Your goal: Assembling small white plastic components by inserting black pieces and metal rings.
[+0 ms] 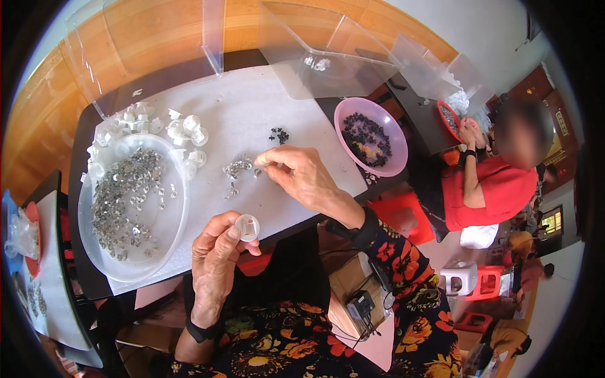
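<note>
My left hand (217, 255) is closed around a small white round plastic cap (247, 227), its hollow side turned up with something small inside. Over the white table sheet, my right hand (302, 176) has its thumb and fingers pinched together; what they hold, if anything, is too small to make out. Just beside those fingertips lies a loose group of small shiny metal pieces (238, 167). A little pile of small black parts (278, 135) sits beyond the right hand. To the left, a large translucent tray (183, 220) holds many shiny metal pieces.
White plastic caps (188, 129) cluster behind the tray. A pink bowl (403, 148) of black parts stands on the right. Clear plastic panels (315, 53) rise along the table's back. A person in red (488, 195) works at another table, near a red stool (403, 217).
</note>
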{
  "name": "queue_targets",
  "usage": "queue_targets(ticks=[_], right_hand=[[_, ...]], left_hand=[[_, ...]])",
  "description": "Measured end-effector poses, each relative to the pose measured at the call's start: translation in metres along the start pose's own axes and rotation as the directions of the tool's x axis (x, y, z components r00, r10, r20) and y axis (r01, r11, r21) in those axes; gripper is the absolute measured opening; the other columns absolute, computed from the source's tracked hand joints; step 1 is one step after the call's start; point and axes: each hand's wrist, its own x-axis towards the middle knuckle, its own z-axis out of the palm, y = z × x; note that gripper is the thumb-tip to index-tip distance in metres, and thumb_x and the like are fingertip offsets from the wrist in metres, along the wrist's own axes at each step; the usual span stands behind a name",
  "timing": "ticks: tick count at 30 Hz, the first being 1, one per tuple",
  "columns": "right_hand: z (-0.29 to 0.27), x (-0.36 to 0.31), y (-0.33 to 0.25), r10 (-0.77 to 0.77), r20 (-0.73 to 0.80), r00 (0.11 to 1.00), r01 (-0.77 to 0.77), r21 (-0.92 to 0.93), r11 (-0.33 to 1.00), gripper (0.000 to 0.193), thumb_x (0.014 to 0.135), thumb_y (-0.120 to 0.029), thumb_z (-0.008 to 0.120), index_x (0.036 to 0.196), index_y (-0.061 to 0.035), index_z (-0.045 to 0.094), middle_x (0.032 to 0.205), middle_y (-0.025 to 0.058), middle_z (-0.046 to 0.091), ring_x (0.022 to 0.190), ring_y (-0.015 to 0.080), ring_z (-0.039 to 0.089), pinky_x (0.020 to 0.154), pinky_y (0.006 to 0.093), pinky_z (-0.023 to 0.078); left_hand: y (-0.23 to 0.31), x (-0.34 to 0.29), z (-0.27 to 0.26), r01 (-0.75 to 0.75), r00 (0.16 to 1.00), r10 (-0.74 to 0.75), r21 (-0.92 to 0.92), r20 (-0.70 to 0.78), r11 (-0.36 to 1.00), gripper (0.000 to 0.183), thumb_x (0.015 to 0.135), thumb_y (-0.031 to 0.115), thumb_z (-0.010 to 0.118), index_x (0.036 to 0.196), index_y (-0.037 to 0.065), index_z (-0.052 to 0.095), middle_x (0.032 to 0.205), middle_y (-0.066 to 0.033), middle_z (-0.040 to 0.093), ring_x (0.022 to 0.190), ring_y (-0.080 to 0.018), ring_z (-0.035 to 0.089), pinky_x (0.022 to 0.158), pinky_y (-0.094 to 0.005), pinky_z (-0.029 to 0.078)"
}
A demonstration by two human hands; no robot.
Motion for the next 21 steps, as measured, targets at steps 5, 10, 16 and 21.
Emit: queue_targets(ticks=[5,10,16,21], right_hand=[[-0.001,0.007,0.006,-0.092,0.115,0.989,0.108,-0.146,0.983,0.011,0.079,-0.001,0.063,0.09,-0.0005,0.065,0.076,0.0112,0.064,0.063,0.0189,0.06,0.059,0.029,0.046],[0.001,0.006,0.009,-0.136,0.096,0.986,0.152,-0.198,0.968,0.01,0.078,-0.003,0.066,0.088,-0.0008,0.064,0.075,0.0107,0.063,0.063,0.0185,0.059,0.059,0.0289,0.046],[-0.005,-0.013,-0.015,0.08,0.111,0.991,-0.088,0.071,0.994,0.007,0.083,-0.004,0.064,0.086,0.0018,0.062,0.077,0.0047,0.063,0.068,0.009,0.057,0.061,0.0244,0.046],[-0.002,-0.035,-0.04,-0.023,0.11,0.994,-0.014,0.329,0.944,0.007,0.081,-0.002,0.064,0.083,0.0021,0.059,0.075,0.0079,0.06,0.064,0.0116,0.057,0.058,0.027,0.046]], left_hand=[[-0.001,0.001,0.001,0.002,1.0,-0.002,-0.003,0.016,1.0,0.021,0.093,0.014,0.054,0.106,-0.003,0.059,0.09,-0.0115,0.062,0.075,-0.0172,0.06,0.069,-0.0315,0.051],[-0.004,0.003,-0.001,-0.016,0.999,0.016,-0.015,0.035,1.0,0.022,0.094,0.014,0.054,0.108,-0.003,0.058,0.09,-0.0114,0.062,0.077,-0.0171,0.059,0.069,-0.0309,0.051],[-0.004,0.002,-0.002,-0.07,0.998,0.07,-0.028,0.003,0.997,0.022,0.094,0.014,0.054,0.109,-0.002,0.057,0.093,-0.0105,0.061,0.08,-0.0172,0.06,0.072,-0.0309,0.051],[-0.006,0.002,-0.002,-0.087,0.996,0.087,-0.017,0.016,0.996,0.022,0.094,0.014,0.054,0.11,-0.001,0.057,0.095,-0.0094,0.061,0.083,-0.0168,0.06,0.075,-0.0313,0.051]])
